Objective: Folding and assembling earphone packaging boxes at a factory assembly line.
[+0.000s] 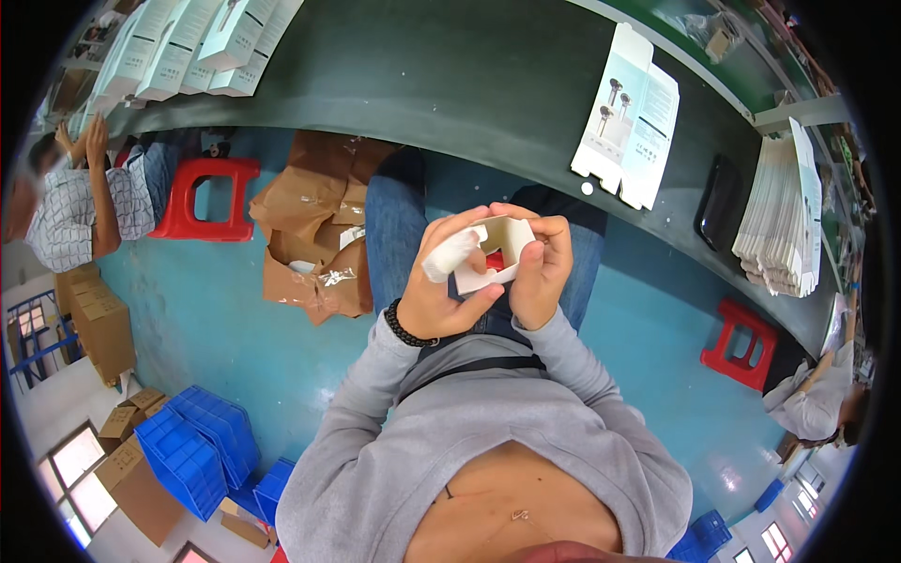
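Note:
Above my lap I hold a white cardboard carton [516,230] between both hands, its mouth facing up toward me. My left hand [436,291], with a dark braided bracelet at the wrist, closes round the carton's left side. A white rounded piece, either a flap or a finger covering, shows by its fingers; I cannot tell which. My right hand [542,277] grips the opposite side, thumb along the wall. Something small and red [495,259] shows within the opening; its kind is unclear. On the dark table [422,80] ahead lies a flattened printed carton [624,122].
A black phone [720,202] and a stack of flat cartons [779,220] lie at the table's right. Formed cartons [239,38] stand far left. Brown paper bags [319,225] and a red stool [205,199] are left of my legs. Co-workers [94,202] sit on both sides.

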A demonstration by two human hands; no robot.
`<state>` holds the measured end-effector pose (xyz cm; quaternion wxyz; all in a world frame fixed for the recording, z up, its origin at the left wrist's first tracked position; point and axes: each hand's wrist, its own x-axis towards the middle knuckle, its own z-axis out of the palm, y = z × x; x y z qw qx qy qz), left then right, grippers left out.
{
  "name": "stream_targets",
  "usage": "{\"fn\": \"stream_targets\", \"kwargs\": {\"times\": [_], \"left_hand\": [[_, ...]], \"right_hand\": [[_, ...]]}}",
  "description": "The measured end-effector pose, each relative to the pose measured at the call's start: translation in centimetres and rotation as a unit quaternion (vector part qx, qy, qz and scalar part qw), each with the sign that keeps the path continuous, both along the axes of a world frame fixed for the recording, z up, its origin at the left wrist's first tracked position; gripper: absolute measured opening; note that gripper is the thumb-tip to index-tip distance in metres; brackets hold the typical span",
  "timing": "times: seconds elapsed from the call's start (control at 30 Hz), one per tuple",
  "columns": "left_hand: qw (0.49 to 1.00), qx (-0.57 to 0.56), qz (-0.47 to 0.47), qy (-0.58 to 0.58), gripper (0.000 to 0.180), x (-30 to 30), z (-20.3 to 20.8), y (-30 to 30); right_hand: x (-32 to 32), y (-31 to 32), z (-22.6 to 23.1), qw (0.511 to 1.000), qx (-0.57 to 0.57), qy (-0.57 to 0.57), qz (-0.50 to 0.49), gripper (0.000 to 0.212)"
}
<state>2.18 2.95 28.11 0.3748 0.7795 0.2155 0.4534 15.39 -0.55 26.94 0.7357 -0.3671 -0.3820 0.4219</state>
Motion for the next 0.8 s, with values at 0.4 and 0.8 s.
{"fn": "stream_targets", "kwargs": {"times": [0.4, 0.8], "left_hand": [[0.988, 0.032, 0.108, -0.101, 0.062, 1.7, -0.7, -1.2], [0.99, 0.076, 0.078, -0.092, 0.039, 0.5, 0.9, 0.2]], "right_hand": [[-0.1, 0.0, 0.3, 0.999, 0.029, -0.007, 0.039, 0.031], [0.3, -0.4, 0.7, 0.986, -0.004, -0.118, 0.119, 0.014]]}}
